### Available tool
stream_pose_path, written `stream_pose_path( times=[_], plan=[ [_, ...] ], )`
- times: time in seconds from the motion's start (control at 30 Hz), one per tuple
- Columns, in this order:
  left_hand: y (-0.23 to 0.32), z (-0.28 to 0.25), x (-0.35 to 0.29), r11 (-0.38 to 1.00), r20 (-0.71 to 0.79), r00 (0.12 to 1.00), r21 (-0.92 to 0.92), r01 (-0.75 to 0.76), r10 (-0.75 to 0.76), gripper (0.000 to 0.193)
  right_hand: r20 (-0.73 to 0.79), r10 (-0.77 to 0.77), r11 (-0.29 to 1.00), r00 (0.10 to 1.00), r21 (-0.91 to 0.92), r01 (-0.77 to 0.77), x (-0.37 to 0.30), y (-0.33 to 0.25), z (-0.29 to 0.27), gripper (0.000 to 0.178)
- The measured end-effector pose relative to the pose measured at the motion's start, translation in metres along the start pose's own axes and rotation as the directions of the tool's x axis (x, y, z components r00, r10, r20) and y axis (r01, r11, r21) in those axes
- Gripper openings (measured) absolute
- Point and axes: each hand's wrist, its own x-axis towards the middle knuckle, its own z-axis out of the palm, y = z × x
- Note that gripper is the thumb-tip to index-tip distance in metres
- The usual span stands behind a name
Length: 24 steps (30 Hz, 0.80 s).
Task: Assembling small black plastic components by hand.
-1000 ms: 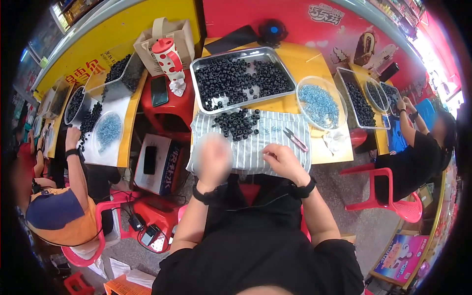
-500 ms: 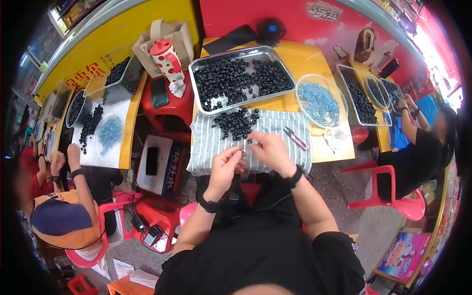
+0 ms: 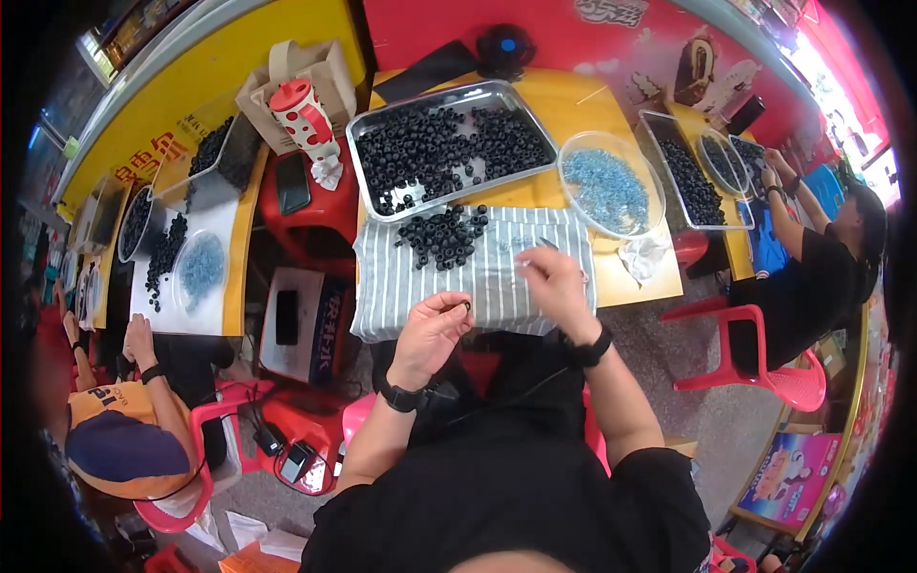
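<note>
My left hand (image 3: 432,334) is closed in a pinch on a small black ring-shaped piece (image 3: 467,307), above the near part of a grey-and-white striped cloth (image 3: 387,306). My right hand (image 3: 556,286) is over the right part of the cloth, thumb and forefinger pressed together; what they hold, if anything, is too small to name. Only the tip of a pair of thread snips (image 3: 548,243) shows past the right hand. Farther back on the cloth lies a pile of black ring-shaped pieces (image 3: 441,239), with a few clear bluish bits (image 3: 511,244) to its right.
Behind the cloth stands a metal tray (image 3: 358,158) of black pieces; a clear bowl (image 3: 659,196) of bluish bits is at right, with crumpled tissue (image 3: 642,260) near it. A red stool (image 3: 320,224) bears a phone and a spotted cup (image 3: 301,113). Co-workers sit at both sides.
My right hand has moved right and away from my left, covering most of the snips. The dark piece in my left fingers now shows. The whole view has shifted slightly.
</note>
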Motion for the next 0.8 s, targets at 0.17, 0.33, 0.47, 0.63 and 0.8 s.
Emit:
stream_pose_path(
  times=[0.17, 0.33, 0.47, 0.63, 0.8],
  plan=[
    [0.002, 0.002, 0.006, 0.999, -0.042, 0.998, 0.014, -0.034, 0.035, 0.016, 0.084, -0.122, 0.966, 0.989, -0.217, 0.137, 0.030, 0.009, 0.004, 0.011],
    [0.001, 0.001, 0.008, 0.999, -0.047, 0.998, -0.024, -0.045, 0.043, 0.016, 0.185, -0.136, 0.871, 0.973, -0.446, 0.206, 0.039, -0.001, 0.025, 0.007],
    [0.000, 0.000, 0.005, 0.998, -0.044, 0.998, -0.009, -0.054, 0.054, 0.017, 0.302, -0.068, 0.801, 0.951, -0.552, 0.233, 0.041, -0.004, 0.027, 0.006],
    [-0.002, -0.002, 0.006, 0.998, -0.059, 0.997, -0.021, -0.058, 0.057, 0.018, 0.235, -0.151, 0.822, 0.960, -0.509, 0.254, 0.026, -0.002, 0.025, 0.009],
    [-0.003, -0.005, 0.007, 0.998, -0.042, 0.998, -0.009, -0.057, 0.056, 0.019, 0.130, -0.134, 0.897, 0.982, -0.406, 0.176, 0.015, 0.000, 0.013, 0.013]
  ],
)
